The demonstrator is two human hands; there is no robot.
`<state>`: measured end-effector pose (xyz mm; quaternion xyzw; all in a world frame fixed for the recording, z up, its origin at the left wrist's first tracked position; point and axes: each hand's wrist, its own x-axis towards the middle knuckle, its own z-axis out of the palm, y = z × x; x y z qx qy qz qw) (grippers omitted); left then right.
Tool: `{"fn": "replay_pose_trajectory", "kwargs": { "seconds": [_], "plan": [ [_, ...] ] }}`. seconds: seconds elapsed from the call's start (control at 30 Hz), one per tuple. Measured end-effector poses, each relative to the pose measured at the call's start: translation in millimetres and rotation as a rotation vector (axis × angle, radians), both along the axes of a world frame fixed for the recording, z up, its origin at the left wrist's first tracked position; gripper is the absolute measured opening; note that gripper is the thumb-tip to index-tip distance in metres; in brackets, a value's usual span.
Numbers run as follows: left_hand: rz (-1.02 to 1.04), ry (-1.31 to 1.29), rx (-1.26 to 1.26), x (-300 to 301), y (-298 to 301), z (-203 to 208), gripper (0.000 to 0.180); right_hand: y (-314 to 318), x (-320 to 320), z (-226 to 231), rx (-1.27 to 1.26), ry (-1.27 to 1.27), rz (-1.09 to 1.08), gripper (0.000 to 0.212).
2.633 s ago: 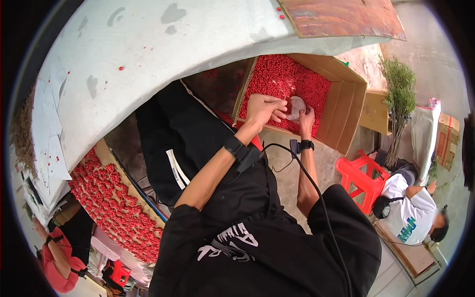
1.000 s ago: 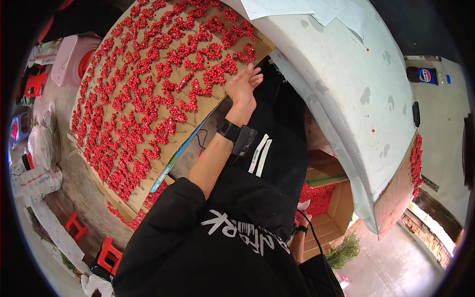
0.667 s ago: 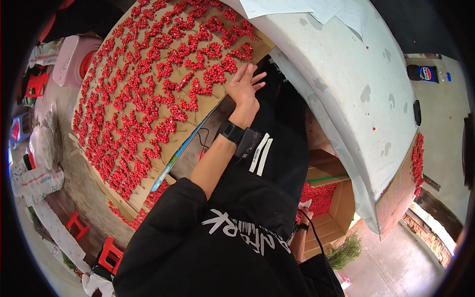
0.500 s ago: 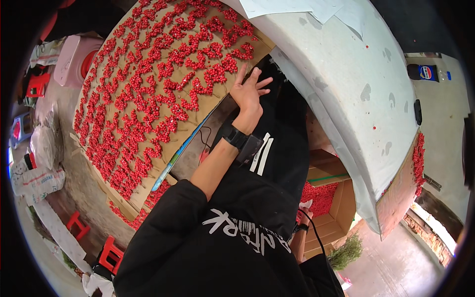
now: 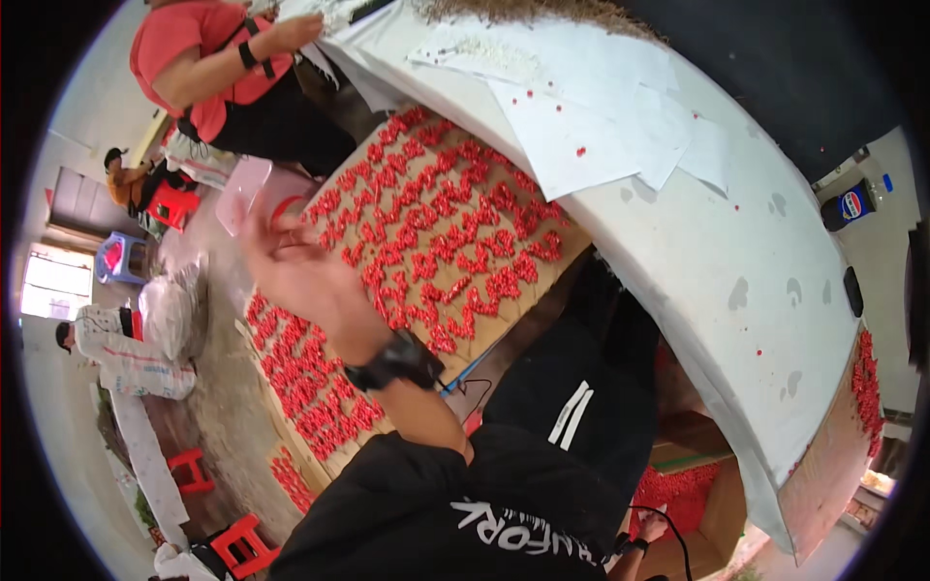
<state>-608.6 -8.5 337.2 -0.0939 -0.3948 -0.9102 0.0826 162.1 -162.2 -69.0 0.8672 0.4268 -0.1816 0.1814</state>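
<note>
In the head view, the left hand [image 5: 295,276] is raised over the left part of a cardboard board [image 5: 557,254] covered with clusters of red berries [image 5: 455,232]. The hand is motion-blurred; its fingers look loosely spread and nothing can be made out in it, though the blur leaves that uncertain. A black wristband [image 5: 395,360] sits on the wrist, near the board's near edge. The berry board lies slanted beside a white table [image 5: 765,290], which curves along its right side and carries sheets of white paper [image 5: 591,107] at the far end, with a few loose red berries on them. The right hand [image 5: 651,528] shows only at the lower edge, small and partly hidden by the black shirt; I cannot tell whether it is spread or closed. It is beside a cardboard box [image 5: 722,499] holding more red berries. Far left, a person in a red top [image 5: 208,53] stands at the table.
</note>
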Motion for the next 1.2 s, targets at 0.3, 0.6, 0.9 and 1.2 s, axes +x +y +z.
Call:
{"fn": "replay_pose_trajectory", "kwargs": {
  "seconds": [0.3, 0.6, 0.9, 1.2],
  "plan": [
    [-0.098, 0.364, -0.626, -105, 125, 9, 0.018, -9, 4, -68, 0.416, 0.077, -0.2, 0.038],
    [-0.264, 0.697, -1.31, -128, 224, -71, 0.024, -13, -7, -55, 0.673, 0.155, -0.197, 0.037],
    [0.156, 1.022, -1.493, -179, 271, -104, 0.021, -2, -29, -40, 0.779, 0.265, -0.169, 0.038],
    [0.077, 1.077, -1.681, -194, 291, -100, 0.015, -2, -46, -28, 0.872, 0.365, -0.145, 0.039]
  ]
}}
